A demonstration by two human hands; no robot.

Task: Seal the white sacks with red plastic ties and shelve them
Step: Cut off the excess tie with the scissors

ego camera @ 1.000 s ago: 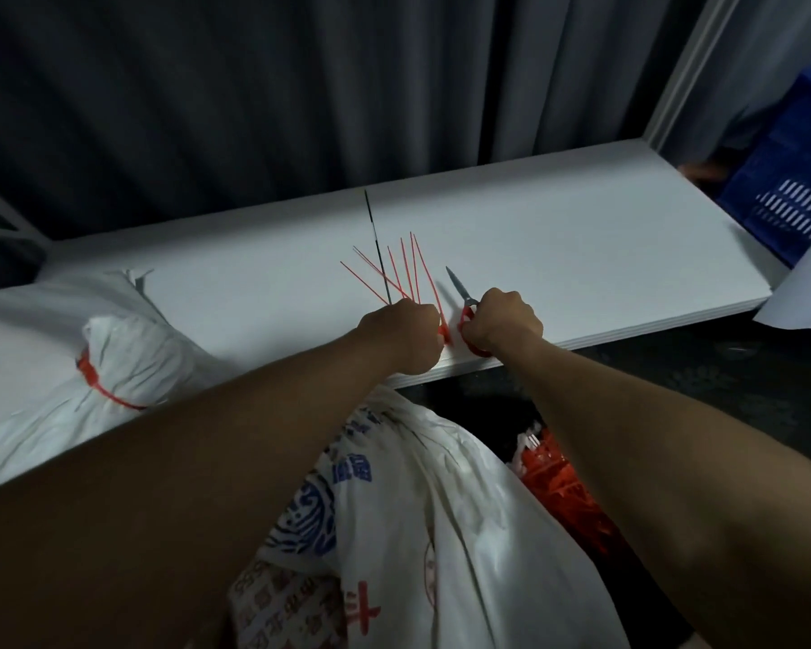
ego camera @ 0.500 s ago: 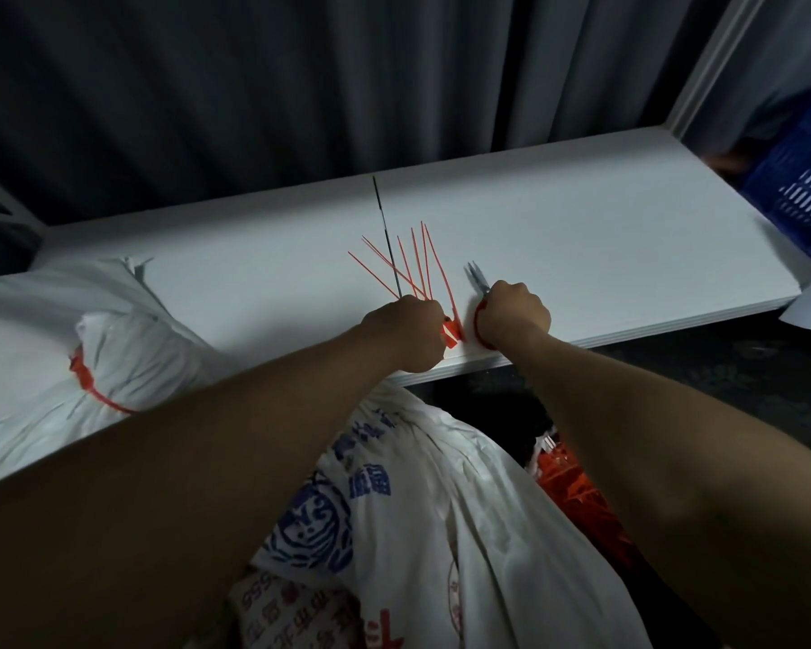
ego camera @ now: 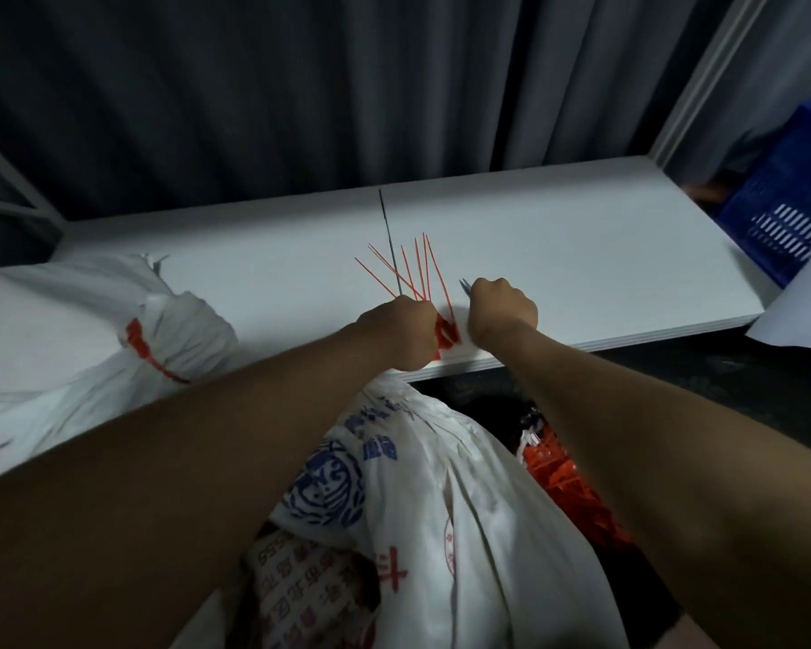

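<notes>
The red plastic ties (ego camera: 420, 269) lie fanned on the white shelf (ego camera: 558, 255) near its front edge, their heads gathered under the left hand (ego camera: 401, 332) and their tails spreading away toward the dark curtain (ego camera: 300, 86); one thin black tie (ego camera: 389, 236) lies among them. Compared with a second ago, the scissors (ego camera: 464, 285) that lay with their blades plainly out on the board are now almost wholly hidden in the right hand (ego camera: 502, 311), only the metal tips showing at its far side (the hand has closed further over them). The view has also dipped a little nearer.

Both arms reach forward, knuckles up, fists just beside each other. The left grip is curled tight on the red heads of the ties; the right grip is curled round the scissors.

A tied white sack (ego camera: 90, 330), bound by a red tie (ego camera: 148, 353) at its neck, lies on the shelf at the left. Below the arms sits another white sack (ego camera: 441, 498) with blue print, and beside it a heap of red ties (ego camera: 563, 484). A blue crate (ego camera: 783, 203) stands at the far right.
</notes>
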